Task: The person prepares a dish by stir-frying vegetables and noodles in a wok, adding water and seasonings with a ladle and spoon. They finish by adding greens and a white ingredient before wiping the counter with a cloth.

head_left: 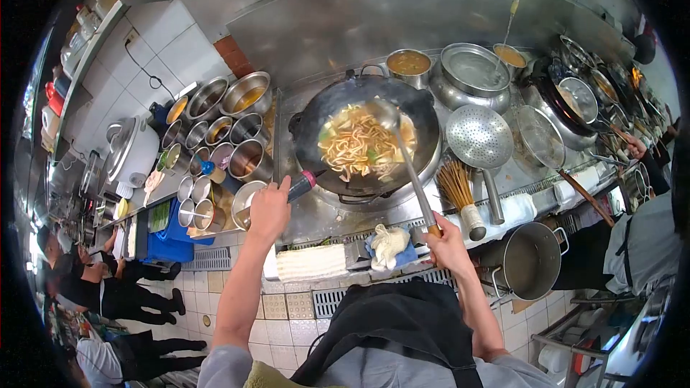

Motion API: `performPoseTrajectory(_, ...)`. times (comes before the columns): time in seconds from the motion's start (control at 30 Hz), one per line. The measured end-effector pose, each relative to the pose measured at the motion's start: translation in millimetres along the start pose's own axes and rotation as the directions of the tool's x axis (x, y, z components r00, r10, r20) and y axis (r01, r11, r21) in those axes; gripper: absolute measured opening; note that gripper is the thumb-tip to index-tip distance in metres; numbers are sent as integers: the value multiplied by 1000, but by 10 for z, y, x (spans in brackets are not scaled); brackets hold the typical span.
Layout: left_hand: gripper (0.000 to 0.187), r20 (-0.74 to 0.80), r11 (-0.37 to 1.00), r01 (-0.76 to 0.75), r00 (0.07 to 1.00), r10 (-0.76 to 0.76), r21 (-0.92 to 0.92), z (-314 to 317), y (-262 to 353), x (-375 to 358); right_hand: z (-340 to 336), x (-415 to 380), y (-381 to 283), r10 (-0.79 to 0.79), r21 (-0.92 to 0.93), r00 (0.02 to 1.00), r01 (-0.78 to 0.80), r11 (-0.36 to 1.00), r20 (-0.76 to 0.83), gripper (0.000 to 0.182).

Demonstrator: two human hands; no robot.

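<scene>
My left hand (267,210) is closed around a dark bottle with a pink band (302,185), tilted sideways, its narrow tip pointing at the wok's near left rim. In my right hand (447,243) is the wooden end of a long metal ladle (411,165). The ladle's bowl rests at the upper part of the food, inside the black wok (305,118). Pale thick noodles (363,140) with some green pieces and broth lie in the wok. What the bottle contains cannot be made out.
Left stand metal pots (246,93) and sauce containers (250,160). At right are a perforated skimmer (479,136), a bamboo brush (456,181), a large water pot (476,68) and a deep stockpot (532,262). Folded cloths (311,262) line the front edge. Other people (108,284) stand left and right.
</scene>
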State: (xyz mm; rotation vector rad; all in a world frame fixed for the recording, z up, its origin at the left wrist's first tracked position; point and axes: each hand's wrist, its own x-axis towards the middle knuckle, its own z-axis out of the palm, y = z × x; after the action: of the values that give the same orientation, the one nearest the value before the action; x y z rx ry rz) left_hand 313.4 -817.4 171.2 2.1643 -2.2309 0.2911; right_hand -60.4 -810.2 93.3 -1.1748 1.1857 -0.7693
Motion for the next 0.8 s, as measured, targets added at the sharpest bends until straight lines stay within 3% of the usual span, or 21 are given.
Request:
performPoseTrajectory(0.07,58,6,1000,11,1000,-11,-8,13,-24,-11,80,37,2,-27,27,998,29,999,-58,60)
performPoseTrajectory(0.13,59,-49,998,15,999,-18,-54,41,-65,1,145,73,75,-90,-146,983,67,987,-158,58)
performPoseTrajectory(0.2,58,-38,998,28,999,-30,-56,35,-90,27,89,34,55,-56,-88,992,45,995,-116,58)
performPoseTrajectory(0.27,58,-24,997,43,999,-45,-56,28,-109,34,-93,-69,-139,119,136,989,-130,982,86,62)
performPoseTrajectory(0.33,53,-62,999,19,998,-22,-51,11,-136,50,-182,-39,-134,116,184,989,-130,974,88,60)
performPoseTrajectory(0.47,54,-48,997,51,997,-54,-50,-20,-150,43,-206,348,-138,-121,-68,988,115,991,-98,62)
performPoseTrajectory(0.57,54,-49,998,43,998,-46,-46,-40,-145,78,-179,695,-116,-126,-162,985,106,981,-119,63)
performPoseTrajectory(0.67,54,-33,996,63,997,-65,-56,-30,-144,84,56,769,-95,34,166,999,-28,986,-35,65)
performPoseTrajectory(0.77,54,-54,995,65,996,-69,-73,-21,-180,90,64,565,-153,95,358,979,-155,921,179,67)
performPoseTrajectory(0.8,54,-70,995,60,995,-65,-75,-15,-194,96,-19,546,-193,93,356,979,-155,921,183,67)
